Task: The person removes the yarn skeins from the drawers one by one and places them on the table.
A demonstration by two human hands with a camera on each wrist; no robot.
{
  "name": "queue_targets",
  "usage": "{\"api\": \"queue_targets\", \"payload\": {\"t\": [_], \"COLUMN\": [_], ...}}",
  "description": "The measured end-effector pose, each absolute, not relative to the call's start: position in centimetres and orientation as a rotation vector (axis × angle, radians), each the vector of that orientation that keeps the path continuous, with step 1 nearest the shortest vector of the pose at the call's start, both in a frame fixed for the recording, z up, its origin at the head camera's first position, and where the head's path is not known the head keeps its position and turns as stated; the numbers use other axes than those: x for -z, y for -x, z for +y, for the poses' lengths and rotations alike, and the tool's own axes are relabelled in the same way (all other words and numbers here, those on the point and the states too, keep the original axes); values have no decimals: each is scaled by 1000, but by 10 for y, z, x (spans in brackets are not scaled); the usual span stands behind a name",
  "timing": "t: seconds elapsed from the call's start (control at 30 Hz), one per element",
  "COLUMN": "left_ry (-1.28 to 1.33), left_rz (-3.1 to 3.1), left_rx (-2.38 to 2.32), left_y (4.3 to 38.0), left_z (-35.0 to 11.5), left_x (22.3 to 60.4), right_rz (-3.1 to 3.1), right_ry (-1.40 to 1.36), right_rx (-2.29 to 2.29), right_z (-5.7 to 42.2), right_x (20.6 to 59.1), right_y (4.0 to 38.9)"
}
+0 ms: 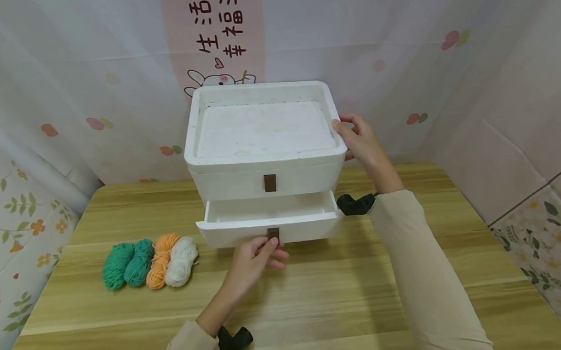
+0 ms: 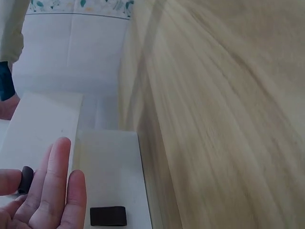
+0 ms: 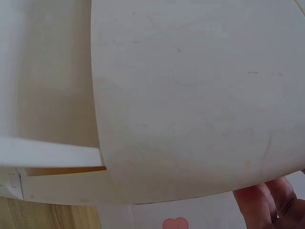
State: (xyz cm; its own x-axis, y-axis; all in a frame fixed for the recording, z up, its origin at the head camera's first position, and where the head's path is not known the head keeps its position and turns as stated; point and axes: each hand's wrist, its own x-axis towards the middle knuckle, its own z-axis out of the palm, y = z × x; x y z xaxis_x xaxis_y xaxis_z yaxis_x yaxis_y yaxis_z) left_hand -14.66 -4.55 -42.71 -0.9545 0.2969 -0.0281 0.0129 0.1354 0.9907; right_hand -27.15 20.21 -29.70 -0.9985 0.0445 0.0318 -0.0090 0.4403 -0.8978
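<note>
A white drawer cabinet (image 1: 266, 124) with a tray-like top stands against the curtain. One drawer (image 1: 235, 234) juts out below the top drawer, and its inside looks bare. My left hand (image 1: 253, 259) pinches that drawer's brown pull tab (image 1: 273, 234) between thumb and fingers; the left wrist view shows the tab (image 2: 25, 180) at the thumb, other fingers extended. At the cabinet's right side, my right hand (image 1: 360, 138) grips the upper edge, thumb on the rim. In the right wrist view only some fingertips (image 3: 262, 205) show past the cabinet's side (image 3: 190, 105).
Several yarn skeins lie left of the cabinet: green (image 1: 118, 266), orange (image 1: 162, 260) and white (image 1: 181, 261). The top drawer has a brown tab (image 1: 270, 183). Nearer the wooden table (image 2: 228, 114), another white front (image 2: 114, 167) bears a tab (image 2: 108, 216).
</note>
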Motion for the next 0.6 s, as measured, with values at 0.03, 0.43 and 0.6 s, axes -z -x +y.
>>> {"api": "queue_targets", "payload": {"t": [0.03, 0.43, 0.6], "left_ry": [-301, -263, -278], "left_rz": [2190, 2251, 2291], "left_rx": [-1918, -1952, -1938], "left_y": [148, 169, 176], "left_z": [-46, -44, -42], "left_x": [427, 432, 432], "right_rz": [-2621, -2599, -2593], "right_ry": [31, 33, 22], "right_rx": [-1635, -1639, -1635], "right_z": [201, 199, 201], "right_x": [296, 296, 296], "right_y": [272, 272, 272]}}
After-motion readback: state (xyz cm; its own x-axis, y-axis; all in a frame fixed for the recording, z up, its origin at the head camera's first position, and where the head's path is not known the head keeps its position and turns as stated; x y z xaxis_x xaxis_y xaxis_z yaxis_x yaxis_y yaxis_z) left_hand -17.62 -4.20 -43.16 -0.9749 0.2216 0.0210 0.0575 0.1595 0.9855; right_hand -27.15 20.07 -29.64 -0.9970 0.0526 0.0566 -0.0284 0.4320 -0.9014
